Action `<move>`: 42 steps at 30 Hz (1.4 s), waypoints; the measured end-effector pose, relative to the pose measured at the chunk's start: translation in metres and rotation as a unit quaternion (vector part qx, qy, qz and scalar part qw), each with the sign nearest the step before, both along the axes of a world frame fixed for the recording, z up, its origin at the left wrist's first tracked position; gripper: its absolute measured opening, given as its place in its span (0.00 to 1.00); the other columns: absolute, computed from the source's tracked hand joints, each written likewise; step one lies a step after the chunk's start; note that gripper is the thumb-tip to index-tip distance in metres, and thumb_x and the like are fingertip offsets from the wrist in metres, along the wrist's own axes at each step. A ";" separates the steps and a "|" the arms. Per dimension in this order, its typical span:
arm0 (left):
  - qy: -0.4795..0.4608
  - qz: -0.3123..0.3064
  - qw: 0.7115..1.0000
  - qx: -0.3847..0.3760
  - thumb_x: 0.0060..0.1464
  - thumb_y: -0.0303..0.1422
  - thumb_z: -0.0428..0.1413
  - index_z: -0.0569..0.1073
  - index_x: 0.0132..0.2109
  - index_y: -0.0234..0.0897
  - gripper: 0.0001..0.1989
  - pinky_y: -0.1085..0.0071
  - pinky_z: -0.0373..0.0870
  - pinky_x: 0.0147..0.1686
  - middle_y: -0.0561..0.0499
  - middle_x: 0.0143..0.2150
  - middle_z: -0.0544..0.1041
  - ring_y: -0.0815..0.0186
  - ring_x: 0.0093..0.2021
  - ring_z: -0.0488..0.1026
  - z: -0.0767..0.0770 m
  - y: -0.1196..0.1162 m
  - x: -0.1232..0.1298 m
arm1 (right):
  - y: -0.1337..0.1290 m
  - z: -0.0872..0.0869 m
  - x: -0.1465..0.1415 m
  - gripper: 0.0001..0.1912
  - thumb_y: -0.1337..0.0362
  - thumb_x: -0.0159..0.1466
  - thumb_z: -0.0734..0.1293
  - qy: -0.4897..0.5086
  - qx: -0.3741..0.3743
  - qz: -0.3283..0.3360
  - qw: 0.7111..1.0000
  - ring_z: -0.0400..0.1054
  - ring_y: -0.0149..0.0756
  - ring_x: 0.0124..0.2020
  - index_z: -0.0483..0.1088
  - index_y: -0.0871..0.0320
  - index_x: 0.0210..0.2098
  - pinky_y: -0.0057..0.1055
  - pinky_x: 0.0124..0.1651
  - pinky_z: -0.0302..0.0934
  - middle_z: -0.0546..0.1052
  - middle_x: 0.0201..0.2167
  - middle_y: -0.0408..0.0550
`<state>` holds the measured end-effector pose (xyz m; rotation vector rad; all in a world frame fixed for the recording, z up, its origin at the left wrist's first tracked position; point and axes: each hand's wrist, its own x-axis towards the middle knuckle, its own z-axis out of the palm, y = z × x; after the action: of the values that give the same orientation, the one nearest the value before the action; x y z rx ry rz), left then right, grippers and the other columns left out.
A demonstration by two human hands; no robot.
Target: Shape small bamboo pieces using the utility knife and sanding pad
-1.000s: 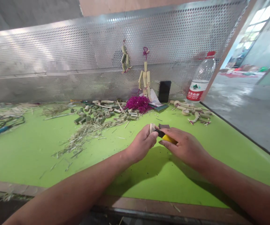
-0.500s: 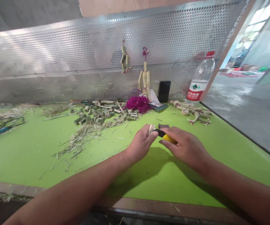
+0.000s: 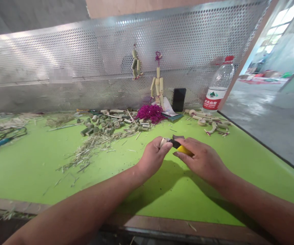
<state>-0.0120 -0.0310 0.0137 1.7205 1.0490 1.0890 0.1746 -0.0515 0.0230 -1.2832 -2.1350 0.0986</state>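
One hand [image 3: 153,157] pinches a pale bamboo piece [image 3: 163,142], the other hand [image 3: 201,160] a yellow-handled cutter [image 3: 184,150]

bare forearms [image 3: 80,200], broad hands [image 3: 153,158], nails seemingly short

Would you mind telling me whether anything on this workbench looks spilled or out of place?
Loose bamboo shavings lie strewn across the green mat, spreading from the cut bamboo pieces toward the left hand, like unswept offcuts.

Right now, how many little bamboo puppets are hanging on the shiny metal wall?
2. The small bamboo puppet hangs on the perforated metal panel, left of the taller bamboo puppet, which hangs from a red string loop. None seem hidden.
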 end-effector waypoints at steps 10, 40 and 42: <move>-0.068 -0.091 0.992 -0.049 0.65 0.44 0.46 0.64 0.48 0.36 0.16 0.74 0.55 0.25 0.57 0.28 0.61 0.72 0.26 0.54 -0.001 -0.002 -0.001 | 0.006 -0.003 0.003 0.21 0.58 0.65 0.66 0.003 -0.024 0.032 0.999 0.74 0.44 0.45 0.72 0.56 0.57 0.40 0.46 0.69 0.79 0.49 0.54; -0.207 -0.077 0.962 -0.162 0.62 0.50 0.49 0.65 0.38 0.37 0.19 0.76 0.54 0.23 0.58 0.26 0.61 0.74 0.22 0.55 0.000 0.008 -0.008 | 0.011 0.005 0.005 0.25 0.51 0.64 0.65 0.107 -0.078 -0.055 0.990 0.73 0.43 0.37 0.72 0.58 0.55 0.37 0.35 0.67 0.80 0.43 0.54; -0.296 -0.089 0.925 -0.221 0.64 0.46 0.47 0.66 0.46 0.36 0.17 0.75 0.61 0.26 0.55 0.29 0.65 0.73 0.25 0.62 0.001 0.011 -0.009 | 0.014 0.007 0.008 0.24 0.51 0.64 0.65 0.124 -0.085 -0.068 0.986 0.73 0.41 0.34 0.73 0.59 0.53 0.34 0.32 0.66 0.80 0.39 0.52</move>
<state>-0.0206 -0.0199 0.0142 1.0055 0.6659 1.0583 0.1823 -0.0372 0.0303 -1.4296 -1.8547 0.3689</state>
